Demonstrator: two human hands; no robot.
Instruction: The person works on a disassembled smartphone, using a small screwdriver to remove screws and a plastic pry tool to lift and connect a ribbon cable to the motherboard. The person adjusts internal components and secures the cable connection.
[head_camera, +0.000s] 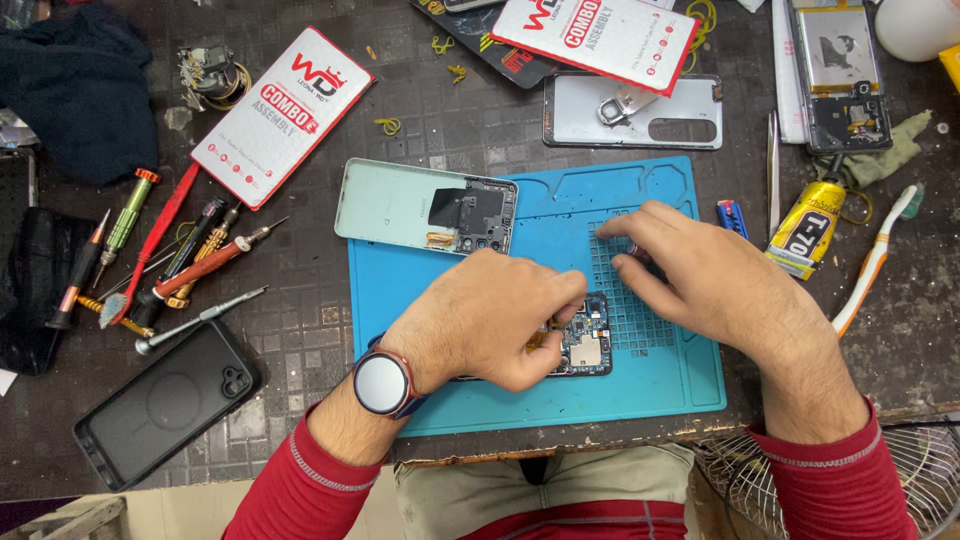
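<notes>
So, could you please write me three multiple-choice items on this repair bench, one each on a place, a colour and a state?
1. Where does the black phone case lie?
A. left of the mat
B. on the mat
C. right of the mat

2. What colour is the work mat?
A. green
B. blue
C. grey

3. How is the phone under the left hand?
A. sealed
B. boxed
C. opened, circuit board bare

Answers:
1 A, it sits on the dark table beside the mat's left edge.
2 B, its bare corners show blue.
3 C, board and chips show by the fingers; the right hand rests on the mat's grid.
</notes>
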